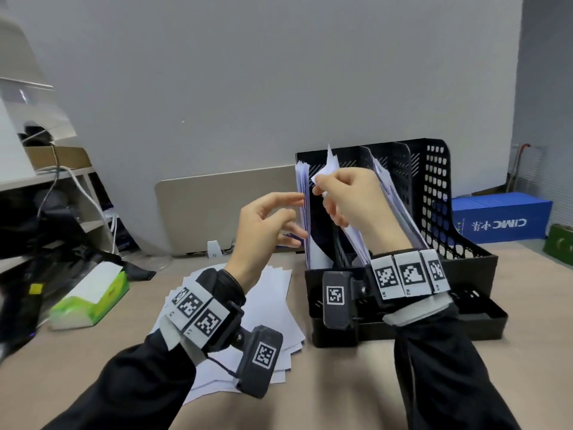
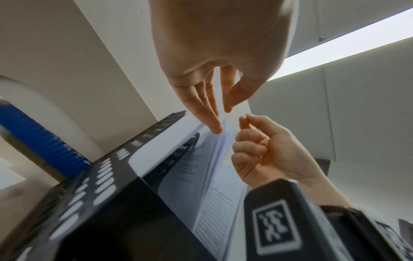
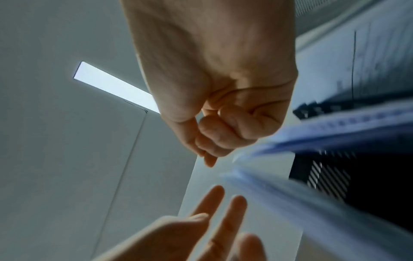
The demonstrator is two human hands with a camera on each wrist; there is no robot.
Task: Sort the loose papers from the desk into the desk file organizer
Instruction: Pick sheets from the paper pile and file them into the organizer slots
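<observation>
Filing thin sheets into the perforated black organizer [image 1: 434, 193]

My right hand [image 1: 350, 197] pinches a creased white sheet [image 1: 330, 166]; left hand [image 1: 263, 225] spread against upright papers [image 1: 302, 193] (flat pile [image 1: 276, 305] on bench).

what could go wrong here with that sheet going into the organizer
1. The right hand pinches the sheet only at its top corner, which looks bent; pushed down, it may crumple or catch on the papers already filed.
2. The left hand only touches that filed stack with open fingers, so it could lean and close the gap.
3. The loose pile on the desk sits under the left forearm and could get swept.
</observation>
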